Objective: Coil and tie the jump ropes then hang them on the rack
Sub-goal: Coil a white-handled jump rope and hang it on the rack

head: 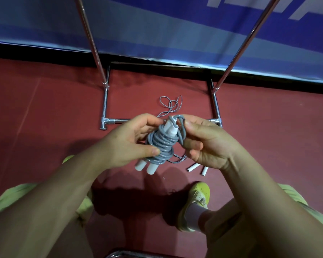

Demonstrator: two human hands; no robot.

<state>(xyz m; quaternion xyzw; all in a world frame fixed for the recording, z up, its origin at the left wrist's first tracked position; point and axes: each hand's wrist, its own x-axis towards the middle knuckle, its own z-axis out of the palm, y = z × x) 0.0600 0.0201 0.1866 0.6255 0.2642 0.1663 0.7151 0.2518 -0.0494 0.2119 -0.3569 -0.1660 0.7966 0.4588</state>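
Note:
A grey jump rope [161,144] is wound in several turns round its two white handles [146,167], held in the air in front of me. My left hand [128,141] grips the coiled bundle, thumb pressed on the windings. My right hand [206,141] pinches the last loose loop of grey rope beside the handles' top ends. A second grey jump rope [171,106] lies loose on the red floor, its white handles [198,168] below my right hand. The chrome rack [215,107] stands ahead, its two uprights rising out of view.
The rack's base bars [104,107] frame a patch of red floor with the loose rope. A blue banner [157,28] hangs behind the rack. My knees and a yellow-green shoe [197,198] are below. A chrome edge [117,255] shows at the bottom.

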